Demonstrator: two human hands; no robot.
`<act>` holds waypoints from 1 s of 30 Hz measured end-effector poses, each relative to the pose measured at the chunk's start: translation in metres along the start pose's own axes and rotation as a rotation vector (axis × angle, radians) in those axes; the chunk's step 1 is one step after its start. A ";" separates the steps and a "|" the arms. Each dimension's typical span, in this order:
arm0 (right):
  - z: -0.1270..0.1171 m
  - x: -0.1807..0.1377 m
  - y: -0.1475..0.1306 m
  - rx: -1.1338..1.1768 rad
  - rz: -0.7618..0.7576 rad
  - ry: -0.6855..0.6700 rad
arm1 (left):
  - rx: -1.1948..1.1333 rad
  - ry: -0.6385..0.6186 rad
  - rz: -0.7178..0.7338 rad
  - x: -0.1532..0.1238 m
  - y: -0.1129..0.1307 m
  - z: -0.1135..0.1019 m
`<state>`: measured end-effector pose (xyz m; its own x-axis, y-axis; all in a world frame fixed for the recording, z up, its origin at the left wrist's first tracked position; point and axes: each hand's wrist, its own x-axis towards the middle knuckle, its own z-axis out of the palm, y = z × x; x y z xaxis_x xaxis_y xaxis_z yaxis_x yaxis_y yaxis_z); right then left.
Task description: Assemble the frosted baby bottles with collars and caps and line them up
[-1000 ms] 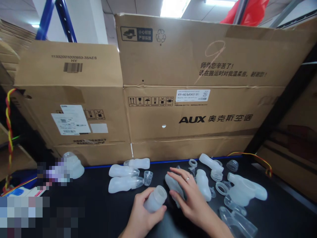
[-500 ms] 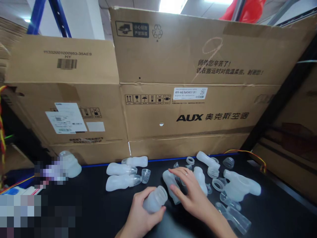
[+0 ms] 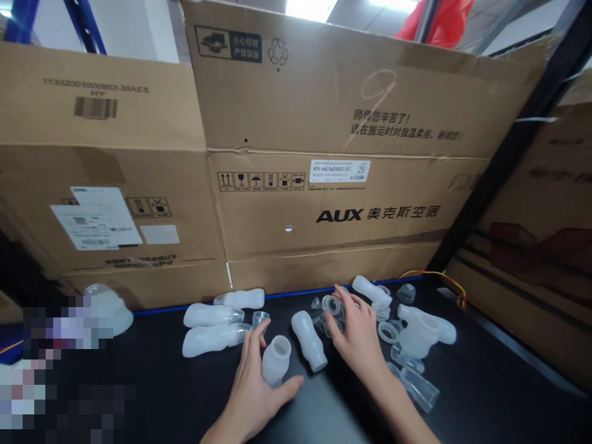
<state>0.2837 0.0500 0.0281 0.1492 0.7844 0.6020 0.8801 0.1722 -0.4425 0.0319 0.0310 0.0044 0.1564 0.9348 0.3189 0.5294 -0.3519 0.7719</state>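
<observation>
My left hand (image 3: 252,385) is wrapped round a frosted white silicone bottle (image 3: 275,359), tilted with its open mouth facing up on the black table (image 3: 152,394). My right hand (image 3: 357,336) reaches farther back and pinches a small clear ring (image 3: 331,304) between thumb and fingers. Another frosted bottle (image 3: 308,339) lies on its side between my two hands. Three capped bottles (image 3: 210,330) lie to the left, with a small clear cup (image 3: 259,319) beside them.
Several clear rings, caps and larger frosted parts (image 3: 423,330) lie at the right. A domed translucent piece (image 3: 107,305) sits at the far left. Tall cardboard boxes (image 3: 324,185) wall off the back of the table. A dark shelf post (image 3: 504,160) slants at the right.
My right hand left the lying bottle, moved back and picked up a clear ring. My left hand tilted its bottle more upright. The camera view shifted right and down.
</observation>
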 end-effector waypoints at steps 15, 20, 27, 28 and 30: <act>-0.006 -0.030 -0.066 0.262 -0.447 -0.268 | 0.236 -0.133 0.082 0.002 -0.003 0.008; 0.006 -0.022 -0.043 0.149 -0.352 -0.126 | 0.279 -0.024 0.163 -0.002 0.002 0.004; 0.014 -0.018 -0.022 -0.009 -0.215 -0.032 | 0.680 0.253 0.257 0.014 -0.020 -0.019; 0.015 -0.018 -0.021 -0.025 -0.214 -0.040 | 0.700 0.251 0.263 0.017 -0.023 -0.024; 0.016 -0.019 -0.020 -0.048 -0.224 -0.062 | 0.701 0.207 0.272 0.022 -0.027 -0.034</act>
<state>0.2562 0.0416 0.0149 -0.0788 0.7652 0.6390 0.9090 0.3183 -0.2691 -0.0071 0.0599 0.0089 0.2342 0.7674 0.5968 0.9089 -0.3907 0.1457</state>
